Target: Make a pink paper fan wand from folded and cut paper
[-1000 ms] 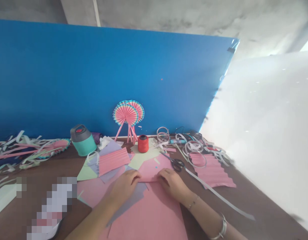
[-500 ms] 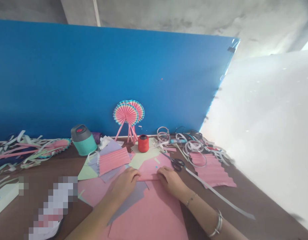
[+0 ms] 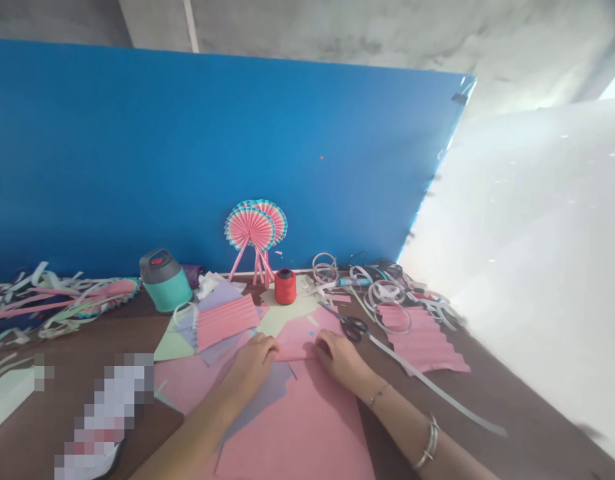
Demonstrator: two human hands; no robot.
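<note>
Both of my hands grip a pink sheet of paper (image 3: pixel 297 427) at a narrow folded edge. My left hand (image 3: pixel 254 363) has its fingers closed on the left end of this fold, and my right hand (image 3: pixel 340 357) presses and pinches the right end. Between them the folded band shows, lying low over the table. The thumbs are partly hidden behind the fingers. Black-handled scissors (image 3: pixel 354 328) lie just beyond my right hand. A pleated pink paper (image 3: pixel 227 321) rests to the left, past my left hand. Straight ahead stands a red thread spool (image 3: pixel 286 289).
Two round pleated fans (image 3: pixel 250 228) lean on the blue partition (image 3: pixel 187 147). A teal and grey flask (image 3: pixel 170 287) stands at the left. On the right lie a rippled pink paper (image 3: pixel 427 343), a long white strip (image 3: pixel 442 393) and curled strips (image 3: pixel 387 293). Tangled ribbons (image 3: pixel 42 300) lie far left.
Almost nothing differs. Both hands keep their hold on the folded edge, and the view has shifted very slightly.
</note>
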